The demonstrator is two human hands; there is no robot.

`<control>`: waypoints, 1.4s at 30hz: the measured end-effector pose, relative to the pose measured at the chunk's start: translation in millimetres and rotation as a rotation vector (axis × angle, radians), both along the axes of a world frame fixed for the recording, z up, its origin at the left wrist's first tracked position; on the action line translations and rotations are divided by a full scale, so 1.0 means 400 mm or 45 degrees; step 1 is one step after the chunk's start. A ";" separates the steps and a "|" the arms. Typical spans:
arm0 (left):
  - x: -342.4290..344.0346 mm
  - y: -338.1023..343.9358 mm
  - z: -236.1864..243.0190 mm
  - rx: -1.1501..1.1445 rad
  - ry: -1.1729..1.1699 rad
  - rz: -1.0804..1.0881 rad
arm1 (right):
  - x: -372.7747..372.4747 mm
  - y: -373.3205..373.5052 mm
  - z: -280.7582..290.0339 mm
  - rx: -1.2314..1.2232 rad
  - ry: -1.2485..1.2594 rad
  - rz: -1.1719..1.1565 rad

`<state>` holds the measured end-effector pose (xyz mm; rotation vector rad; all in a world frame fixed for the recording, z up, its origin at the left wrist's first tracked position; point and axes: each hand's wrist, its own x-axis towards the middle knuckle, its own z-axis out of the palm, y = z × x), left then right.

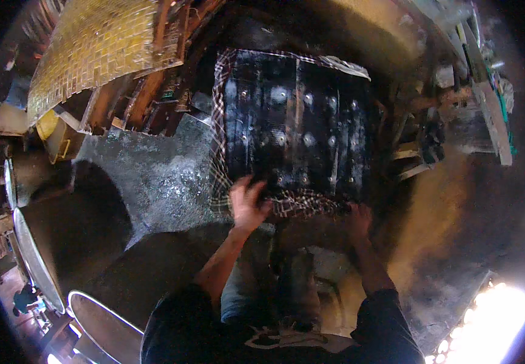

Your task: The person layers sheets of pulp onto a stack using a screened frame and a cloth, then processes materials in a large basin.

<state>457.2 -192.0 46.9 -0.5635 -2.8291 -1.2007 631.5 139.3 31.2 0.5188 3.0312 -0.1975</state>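
In front of me lies a dark, roughly square board (268, 121) marked with rows of pale round spots and whitish smears. A checkered cloth (218, 115) in dark and white runs along its left and far edges, and bunches up along the near edge. My left hand (249, 205) is over the near left corner, its fingers apart and slightly blurred, where the cloth meets the board. At the near right corner, beside the end of the bunched cloth, is my right hand (359, 220). Shadow and blur hide whether its fingers grip the cloth.
A yellow woven panel (95, 51) rests over wooden beams (144, 100) at upper left. Large dark round vessels with pale rims (101, 314) stand at lower left. Wooden planks (487, 103) lean at the right. Bright light (499, 321) glares at lower right.
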 end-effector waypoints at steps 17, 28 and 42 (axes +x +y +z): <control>0.068 -0.648 -0.262 -0.471 -0.856 0.867 | 0.160 -0.230 -0.196 -1.092 -0.150 -0.399; -0.644 0.009 -0.106 -0.094 0.235 0.297 | -0.315 0.334 -0.077 -0.500 0.377 -0.548; -1.054 -0.001 -0.300 0.018 -0.463 0.689 | -1.415 0.333 -0.025 -0.380 0.451 -0.116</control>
